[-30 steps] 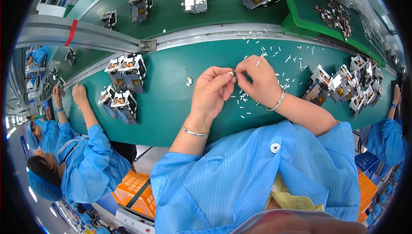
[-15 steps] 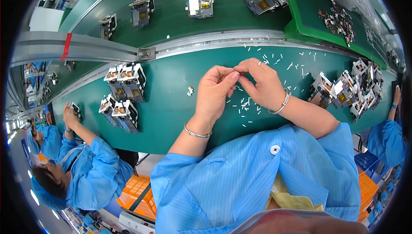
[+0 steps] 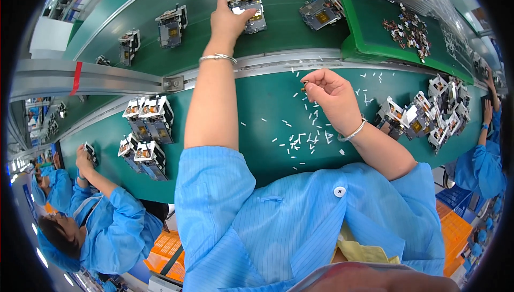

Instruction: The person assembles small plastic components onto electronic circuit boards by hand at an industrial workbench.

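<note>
In the head view, an aluminium rail (image 3: 267, 62) divides the conveyor belt (image 3: 284, 32) from the green work surface (image 3: 262, 99). The left hand (image 3: 230, 19) reaches beyond the rail to a circuit-board module (image 3: 258, 23) lying on the belt; its thumb lies over the board's face and its forefinger by the left edge, spread apart, and I cannot tell whether they bear on it. A firm hold would likely want thumb and finger on opposite edges, off the exposed circuitry, without scraping neighbouring parts.

On the near side of the rail, the right hand (image 3: 329, 91) pinches a small dark part (image 3: 304, 85) between thumb and forefinger. Light, steady pressure near its end should keep it from slipping or bending, held clear of the loose white strips (image 3: 295, 142) scattered nearer the wearer than the rail.

Also nearside, grouped modules stand toward the rail's left end (image 3: 152, 120) and beyond its right (image 3: 420, 120).
</note>
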`<state>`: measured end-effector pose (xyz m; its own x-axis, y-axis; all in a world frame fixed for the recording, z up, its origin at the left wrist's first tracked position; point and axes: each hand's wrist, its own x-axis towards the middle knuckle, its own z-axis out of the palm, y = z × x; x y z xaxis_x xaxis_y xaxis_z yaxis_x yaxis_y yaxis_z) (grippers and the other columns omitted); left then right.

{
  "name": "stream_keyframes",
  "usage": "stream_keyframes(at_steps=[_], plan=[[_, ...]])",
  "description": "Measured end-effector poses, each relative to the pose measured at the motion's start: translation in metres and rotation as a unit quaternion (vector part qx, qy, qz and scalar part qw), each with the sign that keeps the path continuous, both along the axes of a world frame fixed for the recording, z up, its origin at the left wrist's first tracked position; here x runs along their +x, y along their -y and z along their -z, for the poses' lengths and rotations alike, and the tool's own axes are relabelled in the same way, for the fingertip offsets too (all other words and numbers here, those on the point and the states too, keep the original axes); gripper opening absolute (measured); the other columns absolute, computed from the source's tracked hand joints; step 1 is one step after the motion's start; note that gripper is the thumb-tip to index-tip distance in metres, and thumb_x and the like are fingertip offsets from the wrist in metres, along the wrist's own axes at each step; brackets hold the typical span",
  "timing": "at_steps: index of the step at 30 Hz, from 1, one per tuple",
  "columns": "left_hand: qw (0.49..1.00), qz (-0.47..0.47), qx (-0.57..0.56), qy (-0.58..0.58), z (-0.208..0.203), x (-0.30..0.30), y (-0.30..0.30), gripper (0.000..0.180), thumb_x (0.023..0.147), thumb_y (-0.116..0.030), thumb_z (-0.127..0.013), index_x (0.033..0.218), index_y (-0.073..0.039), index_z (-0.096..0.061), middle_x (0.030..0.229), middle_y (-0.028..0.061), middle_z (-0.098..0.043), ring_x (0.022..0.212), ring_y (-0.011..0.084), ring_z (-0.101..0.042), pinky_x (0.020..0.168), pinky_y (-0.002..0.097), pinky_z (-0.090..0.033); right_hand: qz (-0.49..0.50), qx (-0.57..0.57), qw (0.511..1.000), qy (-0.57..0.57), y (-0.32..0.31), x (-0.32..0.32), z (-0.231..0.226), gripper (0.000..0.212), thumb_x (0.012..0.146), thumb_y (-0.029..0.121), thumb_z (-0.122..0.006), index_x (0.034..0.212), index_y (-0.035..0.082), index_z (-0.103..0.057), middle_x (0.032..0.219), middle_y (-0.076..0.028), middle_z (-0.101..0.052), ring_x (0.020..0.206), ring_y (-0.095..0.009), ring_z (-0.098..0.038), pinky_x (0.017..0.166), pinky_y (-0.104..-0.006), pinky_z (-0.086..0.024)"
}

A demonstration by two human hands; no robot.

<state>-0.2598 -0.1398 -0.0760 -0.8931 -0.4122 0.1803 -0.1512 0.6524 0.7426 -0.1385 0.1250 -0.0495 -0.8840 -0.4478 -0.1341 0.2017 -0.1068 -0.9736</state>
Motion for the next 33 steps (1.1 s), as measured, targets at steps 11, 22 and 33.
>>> stream_keyframes(at_steps=[11, 22, 33], plan=[[0.953, 0.069, 0.293, 0.039, -0.038, 0.148, -0.055, 0.057, 0.077, -0.002, -0.072, 0.13, -0.007, -0.053, 0.077, -0.0006, -0.049, 0.063, 0.0067, -0.048, 0.053, 0.0226, -0.044, -0.014, -0.026, 0.999, 0.03, -0.036, 0.011, -0.004, 0.009, 0.092, 0.003, -0.058, 0.101, 0.001, -0.059, 0.094, -0.004, -0.063, 0.082, -0.011, -0.061, 0.079, -0.0235, -0.048], [0.982, 0.12, 0.147, -0.014, -0.012, 0.222, -0.1, 0.067, 0.075, 0.0, -0.073, 0.136, -0.012, -0.049, 0.136, 0.0106, -0.041, 0.074, 0.0077, -0.054, 0.059, 0.0192, -0.048, -0.037, 0.218, 0.88, -0.42, -0.007, 0.026, 0.0, 0.016, 0.077, -0.004, -0.067, 0.09, 0.004, -0.063, 0.119, -0.009, -0.056, 0.11, -0.026, -0.055, 0.092, -0.0334, -0.046], [0.98, 0.106, 0.168, -0.022, -0.004, 0.218, -0.106, 0.058, 0.078, -0.002, -0.07, 0.132, -0.01, -0.05, 0.135, 0.0095, -0.046, 0.071, 0.0086, -0.055, 0.059, 0.021, -0.048, -0.009, 0.25, 0.858, -0.449, 0.005, 0.025, 0.005, 0.013, 0.077, -0.003, -0.067, 0.087, 0.004, -0.062, 0.107, -0.008, -0.06, 0.103, -0.026, -0.057, 0.084, -0.0343, -0.05]])
